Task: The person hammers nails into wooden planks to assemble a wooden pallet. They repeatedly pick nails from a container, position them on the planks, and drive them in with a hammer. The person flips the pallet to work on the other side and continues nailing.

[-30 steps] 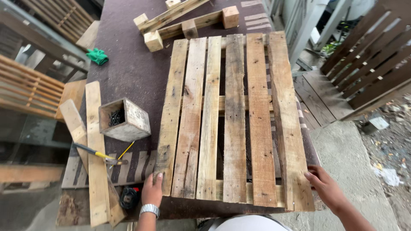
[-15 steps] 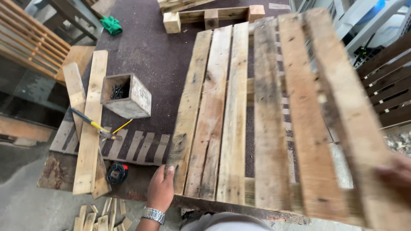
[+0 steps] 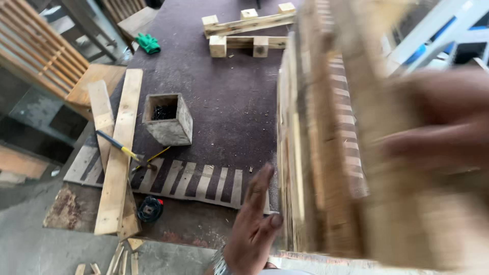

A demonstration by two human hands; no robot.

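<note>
A wooden pallet (image 3: 316, 153) stands tilted up on its edge on the dark worktable (image 3: 229, 102), its slats blurred and close to the camera. My right hand (image 3: 438, 122), blurred and large in view, grips the raised side of the pallet. My left hand (image 3: 254, 224) is flat with fingers spread at the pallet's lower left edge, the thumb by the wood. It holds nothing.
A small wooden box of dark nails (image 3: 168, 118) stands left of the pallet. Next to it lie a hammer (image 3: 125, 150), two long planks (image 3: 119, 153), a black round tool (image 3: 150, 209) and a striped mat (image 3: 188, 178). A block-and-board frame (image 3: 249, 30) and a green glove (image 3: 148, 44) lie at the back.
The pallet has swung from lying flat to standing on its left edge, lifted by my right hand. My left hand came off the pallet's front and now hovers spread beside it.
</note>
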